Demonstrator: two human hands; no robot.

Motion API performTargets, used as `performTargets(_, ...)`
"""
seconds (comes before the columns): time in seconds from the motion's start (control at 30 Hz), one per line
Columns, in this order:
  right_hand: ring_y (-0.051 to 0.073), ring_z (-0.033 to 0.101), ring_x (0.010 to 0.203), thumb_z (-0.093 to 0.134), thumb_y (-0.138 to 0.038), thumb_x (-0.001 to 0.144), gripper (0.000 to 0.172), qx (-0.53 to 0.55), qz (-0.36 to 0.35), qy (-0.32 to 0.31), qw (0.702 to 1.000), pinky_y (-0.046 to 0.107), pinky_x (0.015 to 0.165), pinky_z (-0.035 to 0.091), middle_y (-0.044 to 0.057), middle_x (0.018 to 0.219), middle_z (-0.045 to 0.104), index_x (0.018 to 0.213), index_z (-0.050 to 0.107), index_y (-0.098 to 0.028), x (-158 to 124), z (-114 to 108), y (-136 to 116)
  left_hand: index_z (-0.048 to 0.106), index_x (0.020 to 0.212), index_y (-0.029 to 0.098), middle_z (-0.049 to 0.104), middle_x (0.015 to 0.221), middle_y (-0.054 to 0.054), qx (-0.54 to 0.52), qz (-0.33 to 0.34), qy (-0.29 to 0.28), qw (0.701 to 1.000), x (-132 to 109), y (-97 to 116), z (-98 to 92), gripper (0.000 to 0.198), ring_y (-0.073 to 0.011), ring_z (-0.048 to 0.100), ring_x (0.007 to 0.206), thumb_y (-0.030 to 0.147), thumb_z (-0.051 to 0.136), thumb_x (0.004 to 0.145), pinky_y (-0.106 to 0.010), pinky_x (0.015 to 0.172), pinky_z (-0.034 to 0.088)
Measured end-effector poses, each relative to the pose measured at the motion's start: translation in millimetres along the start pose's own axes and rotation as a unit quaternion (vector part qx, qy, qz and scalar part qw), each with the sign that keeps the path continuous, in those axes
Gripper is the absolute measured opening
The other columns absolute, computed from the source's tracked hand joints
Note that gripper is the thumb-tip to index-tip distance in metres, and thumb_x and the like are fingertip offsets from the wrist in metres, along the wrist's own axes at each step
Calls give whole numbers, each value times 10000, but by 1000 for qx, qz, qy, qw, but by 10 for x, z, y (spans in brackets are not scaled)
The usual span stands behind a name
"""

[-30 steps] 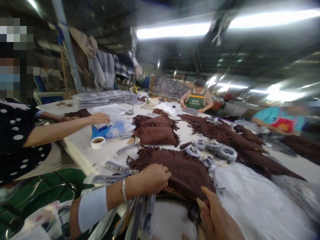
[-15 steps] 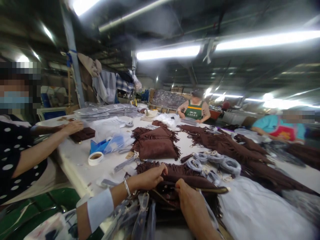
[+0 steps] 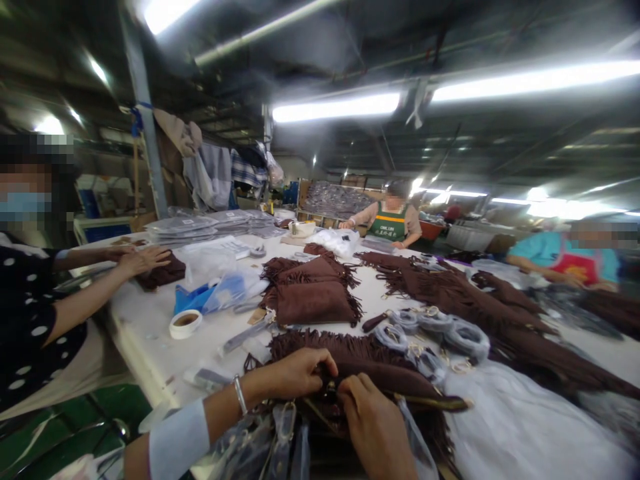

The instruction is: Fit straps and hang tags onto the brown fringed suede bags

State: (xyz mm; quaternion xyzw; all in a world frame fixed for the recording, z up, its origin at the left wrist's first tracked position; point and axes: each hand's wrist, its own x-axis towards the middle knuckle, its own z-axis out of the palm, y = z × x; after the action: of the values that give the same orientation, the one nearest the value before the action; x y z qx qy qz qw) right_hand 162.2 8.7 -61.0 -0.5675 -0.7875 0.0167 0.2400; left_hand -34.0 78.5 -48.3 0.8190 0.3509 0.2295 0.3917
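A dark brown suede-like bag [image 3: 395, 372] with fringe lies in front of me at the table's near edge, its zippered mouth turned toward me. My left hand [image 3: 303, 375] pinches the bag at the opening, fingers bent inward. Close beside it, my right hand [image 3: 370, 410] has its thumb and fingers closed on the same edge. Between the two sits a small metal fitting [image 3: 331, 387]; whether either hand grips it I cannot tell. Plastic-wrapped straps [image 3: 285, 433] with metal buckles hang below my left wrist.
More fringed bags [image 3: 315, 300] are stacked ahead. Coiled wrapped straps [image 3: 467, 339] and white packing material [image 3: 520, 420] lie to the right. A tape roll [image 3: 186, 323] and blue plastic [image 3: 193, 298] are on the left. Co-workers sit left, across and right; the left person's hands [image 3: 143, 260] touch a brown piece.
My hands have come closer together at the bag's opening, and the metal fitting now shows between them. The left co-worker's hand has flattened over the brown piece.
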Motion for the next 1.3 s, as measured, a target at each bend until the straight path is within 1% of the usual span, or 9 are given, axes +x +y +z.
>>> performTargets(0.13, 147, 629, 689, 419, -111, 926, 212, -50, 2, 7, 999, 256, 568, 330, -3, 835, 616, 854, 573, -238, -10, 60, -41, 643, 1003, 171, 658, 898, 4, -14, -1, 24, 1000, -10, 5, 86, 400, -149, 586, 799, 35, 502, 654, -218, 707, 445)
performTargets(0.27, 135, 614, 638, 426, -99, 920, 199, -85, -12, 11, 996, 259, 535, 305, -6, 820, 607, 854, 554, -237, -22, 68, -48, 663, 984, 173, 662, 901, 8, -33, -2, 36, 999, -35, 18, 107, 345, -151, 583, 813, 63, 568, 671, -225, 744, 445)
performTargets(0.43, 157, 626, 655, 450, -107, 915, 171, -115, -26, 1, 993, 273, 537, 308, 1, 829, 603, 863, 542, -242, -41, 45, -80, 675, 993, 170, 668, 905, 5, -56, -12, 38, 998, -32, -18, 114, 328, -155, 587, 820, 78, 600, 688, -229, 748, 446)
performTargets(0.53, 162, 632, 662, 453, -100, 910, 172, -131, -23, -1, 991, 273, 546, 317, 5, 829, 603, 856, 540, -239, -46, 36, -100, 682, 985, 178, 678, 923, 4, -49, -3, 46, 998, -26, -37, 127, 308, -161, 598, 847, 84, 610, 701, -234, 766, 447)
performTargets(0.67, 161, 639, 671, 456, -90, 906, 170, -132, -7, -9, 991, 268, 561, 336, 11, 830, 602, 869, 550, -226, -29, -2, -144, 685, 952, 186, 683, 932, 6, -26, 29, 59, 998, -31, -25, 147, 250, -161, 605, 878, 98, 632, 724, -235, 803, 436)
performTargets(0.97, 175, 635, 709, 505, -51, 863, 177, -141, 4, -29, 990, 267, 593, 351, 30, 851, 618, 869, 590, -206, -14, -106, -261, 661, 929, 204, 667, 918, 15, 19, 60, 68, 996, -60, 0, 154, 196, -157, 593, 906, 95, 631, 769, -231, 843, 421)
performTargets(1.13, 155, 626, 699, 479, -51, 896, 212, -132, 5, -40, 990, 265, 585, 331, 18, 851, 619, 856, 608, -215, 7, -135, -225, 662, 929, 209, 667, 924, 16, 24, 64, 67, 995, -58, -15, 152, 157, -156, 592, 891, 135, 647, 792, -229, 829, 422)
performTargets(1.3, 141, 609, 678, 493, -55, 894, 216, -127, 2, -36, 991, 267, 570, 303, -1, 850, 608, 863, 612, -232, 12, -206, -158, 668, 926, 199, 669, 892, 23, 15, 65, 56, 996, -30, -11, 146, 125, -140, 591, 827, 190, 661, 801, -219, 774, 419)
